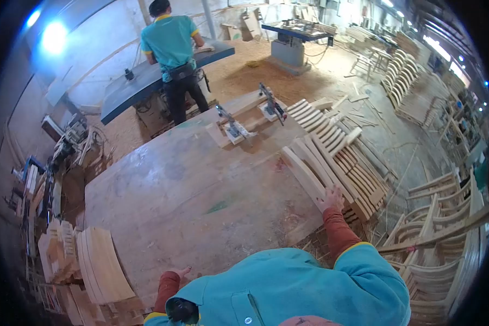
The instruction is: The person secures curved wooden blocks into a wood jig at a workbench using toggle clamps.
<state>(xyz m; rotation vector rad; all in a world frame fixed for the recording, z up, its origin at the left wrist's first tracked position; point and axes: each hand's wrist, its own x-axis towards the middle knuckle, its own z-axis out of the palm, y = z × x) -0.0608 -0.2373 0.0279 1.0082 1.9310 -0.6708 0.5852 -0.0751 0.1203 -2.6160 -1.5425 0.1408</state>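
Observation:
My right hand rests on the near end of long curved wooden pieces at the right edge of the wooden table. Its fingers are spread over the wood. Near the table's front edge, at the lower left, is my left hand, with fingers apart and nothing held. Flat curved boards lie to the left of it. Farther back on the table stands a jig with two metal clamps, the left clamp and the right clamp.
A person in a teal shirt works at a blue-edged machine table behind. Another machine stands farther back. Stacked slats adjoin the table's right side. Curved wooden frames stand at the right.

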